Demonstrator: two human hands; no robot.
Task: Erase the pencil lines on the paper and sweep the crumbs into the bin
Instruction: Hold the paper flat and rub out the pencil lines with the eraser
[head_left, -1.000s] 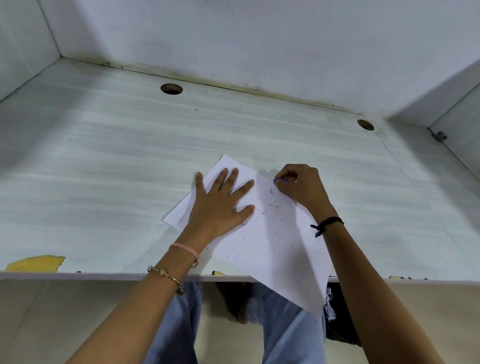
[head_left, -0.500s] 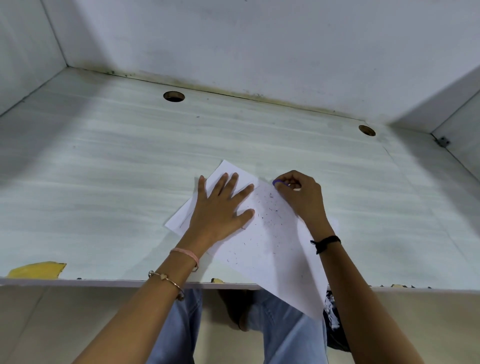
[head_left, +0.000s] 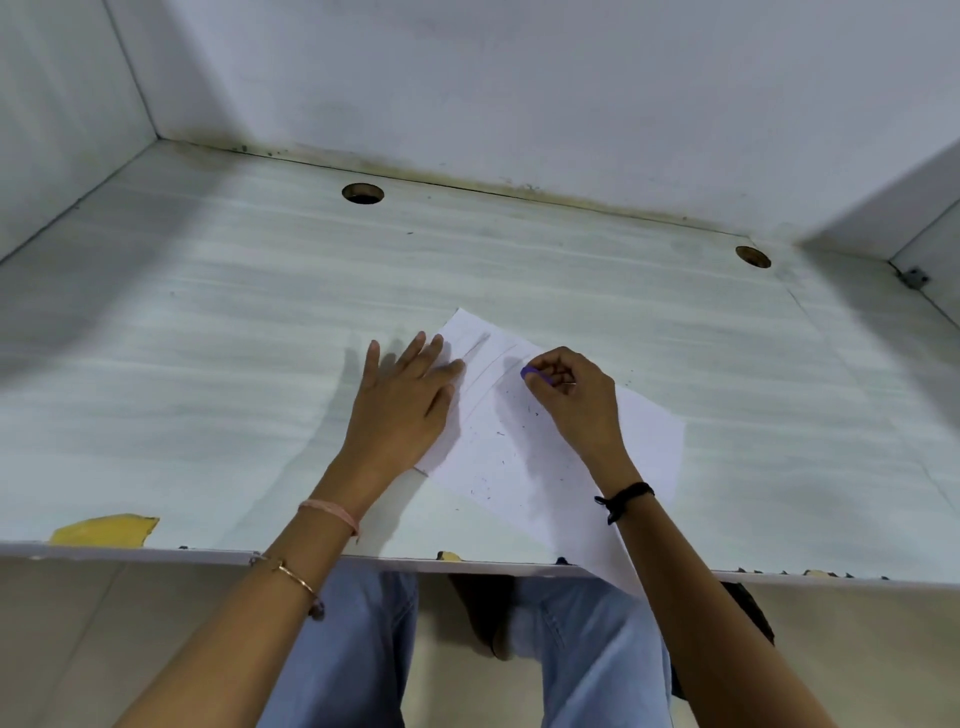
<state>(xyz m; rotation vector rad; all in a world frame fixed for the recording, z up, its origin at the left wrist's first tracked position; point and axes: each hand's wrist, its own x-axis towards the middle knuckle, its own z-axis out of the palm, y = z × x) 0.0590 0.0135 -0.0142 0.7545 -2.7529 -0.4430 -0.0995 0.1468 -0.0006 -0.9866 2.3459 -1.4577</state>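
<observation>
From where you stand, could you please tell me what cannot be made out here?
Head view:
Bin: not in frame.
Eraser: only a purple tip shows; the right hand covers the rest.
Paper: its left part lies under the left hand.
Pencil lines: faint and blurred; their count is unclear.

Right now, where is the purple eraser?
Head view, right of centre: the purple eraser is pinched in the right hand against the paper, just right of the flat left hand.

White desk (head_left: 208, 338), paper sheet (head_left: 545, 467), yellow scrap (head_left: 104, 530)
</observation>
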